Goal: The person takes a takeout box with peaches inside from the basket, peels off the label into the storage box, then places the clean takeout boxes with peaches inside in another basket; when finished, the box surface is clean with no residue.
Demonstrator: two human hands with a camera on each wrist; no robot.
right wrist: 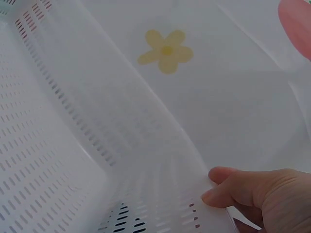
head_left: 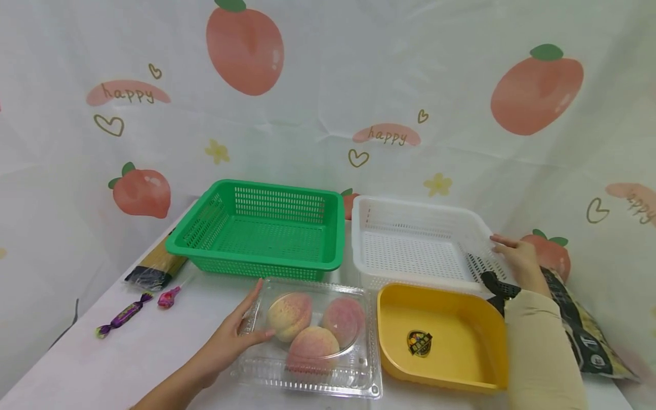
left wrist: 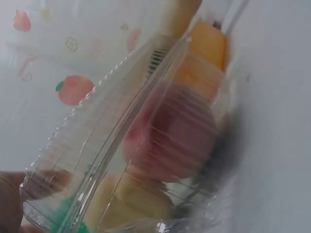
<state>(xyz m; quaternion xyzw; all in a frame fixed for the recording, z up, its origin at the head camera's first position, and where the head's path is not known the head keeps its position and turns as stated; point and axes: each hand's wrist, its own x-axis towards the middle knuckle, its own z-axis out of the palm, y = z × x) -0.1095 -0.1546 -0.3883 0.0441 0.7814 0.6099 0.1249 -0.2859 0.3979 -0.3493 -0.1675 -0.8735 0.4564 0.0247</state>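
Observation:
My left hand (head_left: 229, 340) holds the left side of a clear plastic clamshell box (head_left: 353, 364), its thumb over the lid. Three peaches (head_left: 314, 347) show through the lid; the left wrist view has the box (left wrist: 104, 131) up close and slightly blurred. Over at the right, my right hand (head_left: 520, 259) grips the right rim of a white perforated basket (head_left: 410, 279). From the right wrist, the thumb and fingers of that hand (right wrist: 257, 194) pinch the basket's edge (right wrist: 160, 109). Part of its grip is hidden behind the basket wall.
A green basket (head_left: 256, 267) stands behind the box, left of the white one. The yellow tub (head_left: 451, 341) sits right of the box. Wrapped candies (head_left: 124, 315) and a packet of sticks (head_left: 156, 265) lie at left, a dark bag (head_left: 589, 336) at right.

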